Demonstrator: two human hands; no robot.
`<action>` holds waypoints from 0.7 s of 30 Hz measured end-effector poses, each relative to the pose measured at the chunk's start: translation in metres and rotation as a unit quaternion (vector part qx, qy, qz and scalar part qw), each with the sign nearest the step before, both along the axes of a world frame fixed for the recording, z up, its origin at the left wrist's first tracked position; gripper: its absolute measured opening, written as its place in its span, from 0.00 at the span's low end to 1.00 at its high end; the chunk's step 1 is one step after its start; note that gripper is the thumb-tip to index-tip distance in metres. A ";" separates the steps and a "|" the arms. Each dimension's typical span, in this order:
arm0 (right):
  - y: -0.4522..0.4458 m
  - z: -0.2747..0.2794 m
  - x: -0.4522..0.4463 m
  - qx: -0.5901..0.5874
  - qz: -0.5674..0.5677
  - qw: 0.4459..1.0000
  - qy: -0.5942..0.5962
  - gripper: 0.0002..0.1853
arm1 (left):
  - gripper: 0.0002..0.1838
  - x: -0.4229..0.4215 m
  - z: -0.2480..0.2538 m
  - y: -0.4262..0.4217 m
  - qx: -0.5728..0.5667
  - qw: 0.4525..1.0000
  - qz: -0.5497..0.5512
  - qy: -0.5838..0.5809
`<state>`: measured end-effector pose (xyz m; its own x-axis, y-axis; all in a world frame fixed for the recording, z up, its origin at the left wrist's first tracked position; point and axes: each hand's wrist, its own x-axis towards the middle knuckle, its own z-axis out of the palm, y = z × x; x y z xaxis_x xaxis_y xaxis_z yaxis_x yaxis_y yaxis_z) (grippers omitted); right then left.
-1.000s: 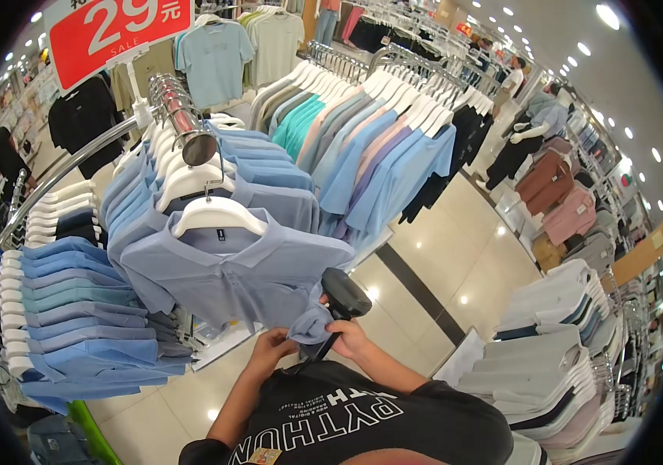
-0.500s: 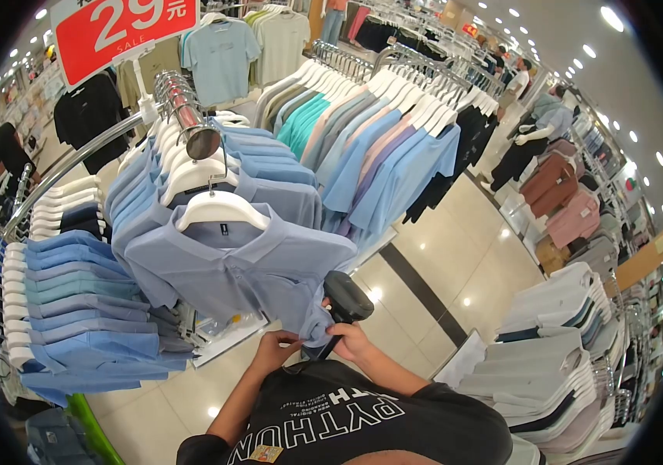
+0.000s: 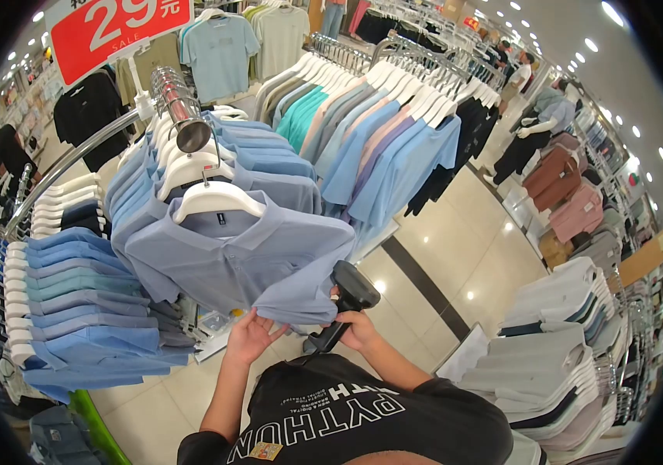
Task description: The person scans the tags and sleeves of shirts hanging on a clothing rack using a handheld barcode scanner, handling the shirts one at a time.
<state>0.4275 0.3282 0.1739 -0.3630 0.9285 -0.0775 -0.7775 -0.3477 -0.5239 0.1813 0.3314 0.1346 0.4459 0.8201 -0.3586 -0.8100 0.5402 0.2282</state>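
A blue-grey polo shirt [image 3: 230,248] hangs from a white hanger [image 3: 219,200] at the near end of the rack, its lower part drawn toward me. My left hand [image 3: 252,337] is at the shirt's bottom edge, fingers apart, with the fingertips at the cloth. In my right hand [image 3: 357,329] is a black handheld barcode scanner [image 3: 353,288], its head up beside the hem and its handle slanting down toward my body. Fingers of that hand also lie close to the fabric; whether they pinch it is hidden.
More blue shirts [image 3: 269,155] fill the rail behind, below a red sale sign [image 3: 118,39]. Folded-over blue shirts [image 3: 87,310] hang at left, and grey shirts [image 3: 537,364] at right. A tiled floor [image 3: 416,263] runs between racks. A mannequin [image 3: 537,128] and people stand farther back.
The bunched hem has spread out. My left hand has moved left and its fingers have opened from a pinch. The scanner has shifted slightly right, and more of its handle shows.
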 end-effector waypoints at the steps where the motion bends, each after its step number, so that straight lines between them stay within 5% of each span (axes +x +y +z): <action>1: 0.000 -0.002 0.001 -0.008 0.006 1.000 0.017 0.29 | 0.15 -0.001 0.004 0.001 0.003 1.000 0.006 -0.006; 13: 0.010 -0.013 0.016 -0.052 0.075 0.976 0.199 0.28 | 0.19 0.003 0.036 -0.003 0.035 0.995 0.023 -0.090; 17: 0.009 0.002 0.014 -0.036 0.072 0.988 0.135 0.28 | 0.20 0.009 0.051 -0.003 0.062 0.978 0.051 -0.192; 21: 0.012 0.008 0.010 -0.034 0.065 0.986 0.150 0.28 | 0.24 0.015 0.073 -0.002 0.027 0.977 0.123 -0.174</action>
